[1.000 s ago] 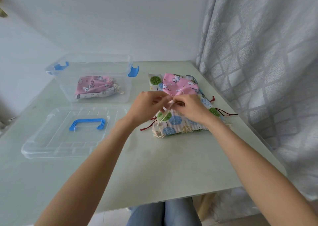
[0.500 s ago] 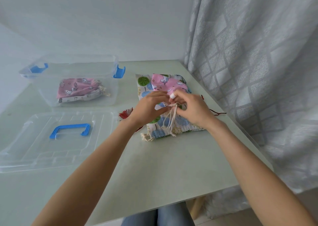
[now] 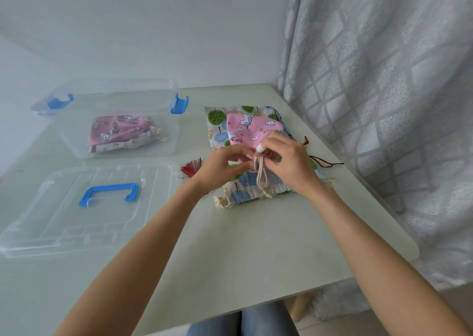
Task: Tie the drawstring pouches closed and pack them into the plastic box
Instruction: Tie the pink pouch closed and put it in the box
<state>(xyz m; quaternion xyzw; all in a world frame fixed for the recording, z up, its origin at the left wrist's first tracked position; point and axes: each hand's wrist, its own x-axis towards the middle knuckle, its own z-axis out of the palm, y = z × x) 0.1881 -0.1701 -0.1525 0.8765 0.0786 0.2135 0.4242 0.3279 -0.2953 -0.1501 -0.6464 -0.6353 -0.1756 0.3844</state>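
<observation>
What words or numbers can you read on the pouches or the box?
None can be read.
Pink pouch: a small dark mark near its lower edge, too blurred to tell if it is writing.
Plastic box and lid: no label or number shows.

Soft, even daylight filters through the curtain on the right, leaving a cool, slightly washed-out cast. Shadows on the desk are faint. Wide-angle distortion bends the edges. The picture is slightly soft throughout.
</observation>
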